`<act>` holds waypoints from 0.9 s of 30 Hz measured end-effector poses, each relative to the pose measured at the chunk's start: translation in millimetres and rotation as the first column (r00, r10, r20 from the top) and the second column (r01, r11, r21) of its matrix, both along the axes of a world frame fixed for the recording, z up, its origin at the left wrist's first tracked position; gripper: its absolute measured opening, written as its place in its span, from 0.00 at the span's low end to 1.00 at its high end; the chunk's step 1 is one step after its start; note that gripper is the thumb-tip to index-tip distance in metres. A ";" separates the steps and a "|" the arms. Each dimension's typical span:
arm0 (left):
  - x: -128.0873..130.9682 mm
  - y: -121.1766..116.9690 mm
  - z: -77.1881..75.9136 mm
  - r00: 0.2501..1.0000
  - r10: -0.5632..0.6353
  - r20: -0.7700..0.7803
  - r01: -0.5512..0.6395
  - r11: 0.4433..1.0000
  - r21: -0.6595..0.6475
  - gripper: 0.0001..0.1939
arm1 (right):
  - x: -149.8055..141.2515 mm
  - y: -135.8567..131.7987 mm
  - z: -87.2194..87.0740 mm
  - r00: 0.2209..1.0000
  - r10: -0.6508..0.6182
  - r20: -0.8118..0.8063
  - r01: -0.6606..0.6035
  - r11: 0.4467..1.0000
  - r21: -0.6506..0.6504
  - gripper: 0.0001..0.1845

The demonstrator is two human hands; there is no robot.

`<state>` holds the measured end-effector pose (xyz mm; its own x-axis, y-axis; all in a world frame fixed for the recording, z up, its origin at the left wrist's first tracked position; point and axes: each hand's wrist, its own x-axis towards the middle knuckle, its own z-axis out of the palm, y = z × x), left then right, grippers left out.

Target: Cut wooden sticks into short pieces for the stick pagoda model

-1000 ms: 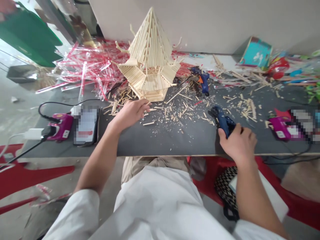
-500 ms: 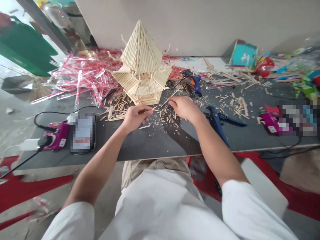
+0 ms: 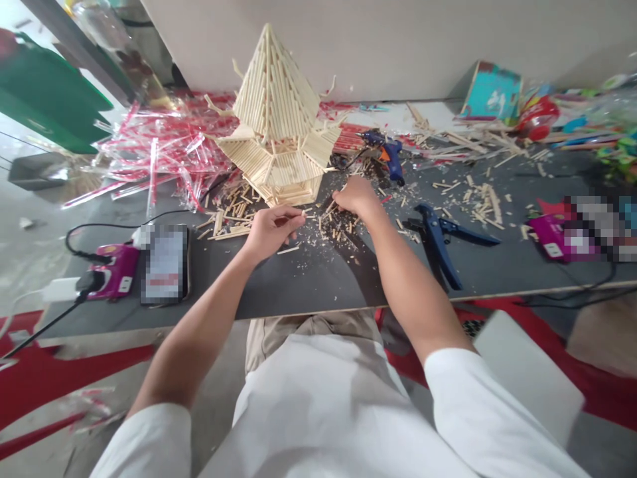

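Observation:
My left hand (image 3: pixel 273 232) rests just in front of the pagoda-like model (image 3: pixel 279 109), its thumb and fingertips pinched on a short pale wooden stick piece (image 3: pixel 305 214). The model is built of thin round sticks, with a tall pointed roof above a wider, flared lower roof. My right hand (image 3: pixel 357 194) reaches down by the model's right front corner. Its fingers are closed and point toward the stick offcuts (image 3: pixel 343 231); whatever lies between them is too small to make out. A blue glue gun (image 3: pixel 393 159) with an orange trigger lies behind the right hand.
Blue cutters (image 3: pixel 440 242) lie right of my forearm. On the left are a phone (image 3: pixel 164 265) and a purple power strip (image 3: pixel 115 269) with cables. Red-striped plastic wrappers (image 3: pixel 164 153) heap behind them. Another purple power strip (image 3: pixel 550 238) sits right; a turquoise box (image 3: pixel 492 91) stands behind.
My right hand has moved left and slightly farther away, its fingers tilting down into the offcuts. The left hand keeps its pinch in place. The view has shifted slightly.

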<state>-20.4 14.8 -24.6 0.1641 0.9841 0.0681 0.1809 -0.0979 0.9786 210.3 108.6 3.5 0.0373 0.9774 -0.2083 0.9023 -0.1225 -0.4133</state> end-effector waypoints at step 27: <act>8.0 -5.5 4.0 0.999 -0.003 0.036 0.004 1.000 -0.028 0.17 | 13.4 -81.1 17.6 0.727 0.402 -0.556 -0.149 0.884 0.444 0.27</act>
<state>-12.5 9.2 -20.6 0.1651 0.9852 0.0460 0.1451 -0.0704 0.9869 223.7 27.5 21.1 -0.2583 0.9285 0.2668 0.3973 0.3538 -0.8467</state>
